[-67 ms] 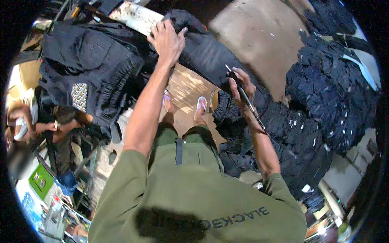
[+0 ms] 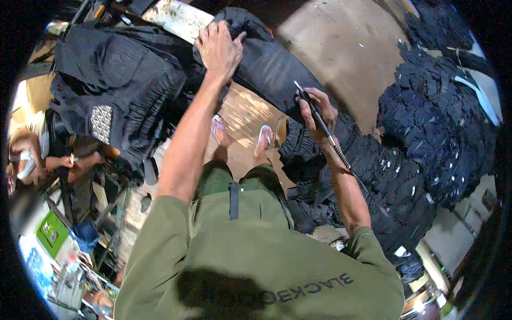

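My left hand point(image 2: 220, 53) lies on the far end of a dark garment leg point(image 2: 272, 69), its fingers spread over the cloth. The leg is stretched slantwise in front of me, with a faded patch along its middle. In my right hand point(image 2: 321, 111) is a slim black pen-shaped handheld tool point(image 2: 314, 109) with a pale metal tip. A coiled sleeve and thin cord trail from its back end along my forearm. The tip points up and left and hovers over or close to the garment; I cannot tell whether it touches.
Dark garments point(image 2: 117, 69) are heaped at the left, with a patterned patch among them. A large pile of dark cloth point(image 2: 432, 128) with small white tags fills the right. Another person's arm point(image 2: 58, 162) shows at far left. A pale stained board point(image 2: 178, 20) lies beyond my left hand.
The tool in my right hand has tilted slightly, its tip shifting a little up and left. My left hand stays on the garment.
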Action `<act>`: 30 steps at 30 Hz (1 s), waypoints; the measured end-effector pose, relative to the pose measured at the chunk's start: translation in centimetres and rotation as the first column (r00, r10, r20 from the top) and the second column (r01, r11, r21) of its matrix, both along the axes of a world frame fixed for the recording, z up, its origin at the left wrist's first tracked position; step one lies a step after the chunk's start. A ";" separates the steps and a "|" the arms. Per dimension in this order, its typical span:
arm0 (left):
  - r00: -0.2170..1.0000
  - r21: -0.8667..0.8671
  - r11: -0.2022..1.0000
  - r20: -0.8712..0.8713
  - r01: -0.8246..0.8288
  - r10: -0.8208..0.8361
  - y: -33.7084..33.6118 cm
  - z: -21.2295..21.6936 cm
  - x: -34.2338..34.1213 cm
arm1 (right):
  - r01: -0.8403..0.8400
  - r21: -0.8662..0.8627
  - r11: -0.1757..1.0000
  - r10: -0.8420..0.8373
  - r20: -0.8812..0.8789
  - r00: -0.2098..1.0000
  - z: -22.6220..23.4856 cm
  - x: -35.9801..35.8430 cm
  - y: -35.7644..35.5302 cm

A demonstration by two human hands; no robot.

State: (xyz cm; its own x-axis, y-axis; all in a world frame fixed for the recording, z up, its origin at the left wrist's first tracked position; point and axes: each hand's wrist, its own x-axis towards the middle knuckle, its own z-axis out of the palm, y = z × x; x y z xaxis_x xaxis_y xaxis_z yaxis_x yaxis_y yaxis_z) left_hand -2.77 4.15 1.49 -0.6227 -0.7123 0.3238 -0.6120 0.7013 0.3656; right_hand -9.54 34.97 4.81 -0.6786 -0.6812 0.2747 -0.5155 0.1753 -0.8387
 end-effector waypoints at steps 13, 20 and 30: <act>0.990 0.006 0.999 -0.138 0.043 -0.041 -2.5 -3.5 0.7 | -0.351 -0.076 0.933 0.322 -0.256 0.911 -4.7 -3.5 -2.1; 0.990 -0.012 1.000 -0.142 0.028 -0.029 -2.6 -3.5 0.9 | -0.366 -0.014 0.931 0.343 -0.317 0.884 -4.5 -3.5 -2.6; 0.993 0.100 0.995 -0.114 0.000 0.012 -2.5 -3.0 0.7 | -0.420 -0.069 0.905 0.389 -0.267 0.882 -5.3 -3.4 -2.5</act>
State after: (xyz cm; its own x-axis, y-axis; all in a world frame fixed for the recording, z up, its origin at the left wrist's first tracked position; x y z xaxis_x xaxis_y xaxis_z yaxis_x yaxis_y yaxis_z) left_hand -2.06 1.61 -1.47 -0.5814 -0.7482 0.3197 -0.5659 0.6542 0.5017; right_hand -12.94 32.44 -0.49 -0.2534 -0.8327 0.4924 -0.7080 -0.1872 -0.6809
